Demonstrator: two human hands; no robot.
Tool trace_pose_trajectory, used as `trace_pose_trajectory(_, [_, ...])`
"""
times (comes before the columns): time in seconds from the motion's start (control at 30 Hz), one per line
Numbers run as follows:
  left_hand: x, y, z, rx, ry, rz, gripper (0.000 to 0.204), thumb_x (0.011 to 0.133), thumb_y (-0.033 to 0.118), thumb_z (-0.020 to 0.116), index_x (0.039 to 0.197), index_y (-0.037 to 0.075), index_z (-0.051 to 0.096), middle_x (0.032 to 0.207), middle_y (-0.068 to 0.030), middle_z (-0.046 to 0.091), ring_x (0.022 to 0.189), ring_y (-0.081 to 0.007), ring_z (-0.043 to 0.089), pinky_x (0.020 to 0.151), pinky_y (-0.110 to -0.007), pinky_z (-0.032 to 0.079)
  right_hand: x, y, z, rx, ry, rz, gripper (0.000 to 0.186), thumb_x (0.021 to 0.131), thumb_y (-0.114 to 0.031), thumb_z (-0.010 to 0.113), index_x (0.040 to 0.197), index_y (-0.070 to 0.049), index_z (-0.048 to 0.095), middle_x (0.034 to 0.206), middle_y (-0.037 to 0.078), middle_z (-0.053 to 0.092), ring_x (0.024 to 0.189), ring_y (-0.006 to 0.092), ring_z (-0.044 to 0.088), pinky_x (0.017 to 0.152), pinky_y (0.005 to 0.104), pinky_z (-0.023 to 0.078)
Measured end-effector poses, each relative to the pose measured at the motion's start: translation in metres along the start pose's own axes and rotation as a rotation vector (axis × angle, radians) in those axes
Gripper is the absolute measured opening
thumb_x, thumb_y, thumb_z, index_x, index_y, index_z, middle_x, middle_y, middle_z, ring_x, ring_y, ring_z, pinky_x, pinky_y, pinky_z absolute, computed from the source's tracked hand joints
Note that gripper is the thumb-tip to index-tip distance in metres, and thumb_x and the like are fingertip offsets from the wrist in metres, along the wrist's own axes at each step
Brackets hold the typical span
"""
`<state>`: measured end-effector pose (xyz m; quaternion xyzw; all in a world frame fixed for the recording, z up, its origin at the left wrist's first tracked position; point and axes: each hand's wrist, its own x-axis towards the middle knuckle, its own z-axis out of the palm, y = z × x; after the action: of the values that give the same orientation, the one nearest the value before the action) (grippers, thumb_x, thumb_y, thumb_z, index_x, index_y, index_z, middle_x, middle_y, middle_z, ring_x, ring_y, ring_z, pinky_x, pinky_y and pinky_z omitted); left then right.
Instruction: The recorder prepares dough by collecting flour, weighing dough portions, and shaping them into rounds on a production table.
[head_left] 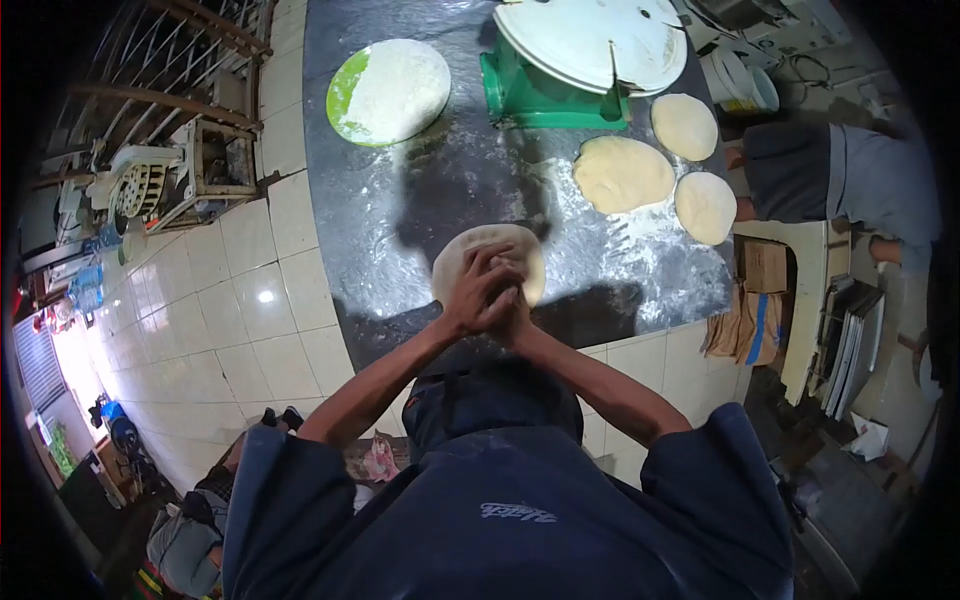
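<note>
A round, flattened piece of dough [462, 252] lies near the front edge of the dark work table [370, 240], just ahead of my body. My two hands overlap on it and press down. My left hand [480, 288] lies over its middle, with its fingers stretched forward across the top. Close against it, my right hand [513, 308] is partly covered, and most of its fingers are hidden. At the right of the table rest three more dough rounds: a wide flat one [624, 175], one behind it [685, 127] and one by the edge [706, 208].
A green scale [550, 97] with a white round top stands at the back. Back left is a green plate [347, 100] heaped with flour [405, 90]. A co-worker [850, 175] is at the right edge; another person [190, 540] is at lower left. Metal racks [220, 160] stand left.
</note>
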<state>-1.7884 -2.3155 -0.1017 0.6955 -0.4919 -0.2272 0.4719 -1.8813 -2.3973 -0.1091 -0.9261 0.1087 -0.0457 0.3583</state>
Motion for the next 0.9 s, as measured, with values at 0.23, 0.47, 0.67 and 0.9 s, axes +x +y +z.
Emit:
trace_pose_trajectory(0.23, [-0.039,0.004,-0.026,0.424,0.026,-0.171,0.063,0.079,0.053,0.050,0.134,0.022,0.047,0.150,-0.0179,0.018,0.139,-0.0399,0.012,0.111,-0.053,0.007,0.000,-0.028,0.018,-0.323,-0.356,-0.218,0.061,0.083,-0.027,0.050,0.138,-0.006,0.035,0.144,0.022,0.026,0.134,0.0363,0.022,0.110,0.0479,0.017])
trace_pose_trajectory(0.47, [0.010,-0.015,-0.041,0.611,-0.071,-0.140,0.068,0.083,0.054,0.046,0.141,0.021,0.037,0.151,-0.0141,0.020,0.139,-0.0398,0.010,0.111,-0.053,0.005,0.076,-0.007,-0.032,0.267,-0.496,-0.210,0.065,0.085,-0.034,0.048,0.141,-0.006,0.030,0.149,0.020,0.020,0.137,0.0357,0.016,0.112,0.0456,0.015])
trace_pose_trajectory(0.67, [0.018,-0.027,-0.054,0.553,-0.063,-0.183,0.066,0.082,0.048,0.052,0.140,0.021,0.038,0.151,-0.0141,0.017,0.139,-0.0423,0.008,0.109,-0.060,0.009,0.085,0.010,-0.010,0.481,-0.218,-0.242,0.067,0.082,-0.032,0.052,0.140,-0.004,0.031,0.146,0.017,0.027,0.136,0.0290,0.022,0.112,0.0408,0.016])
trace_pose_trajectory(0.9, [0.056,-0.026,-0.002,0.496,0.097,-0.074,0.055,0.075,0.040,0.055,0.123,0.015,0.057,0.146,-0.0163,0.030,0.138,-0.0390,0.018,0.110,-0.056,0.011,0.053,0.062,-0.012,0.926,-0.163,0.033,0.064,0.081,-0.030,0.058,0.137,-0.005,0.037,0.143,0.016,0.033,0.133,0.0296,0.027,0.110,0.0368,0.022])
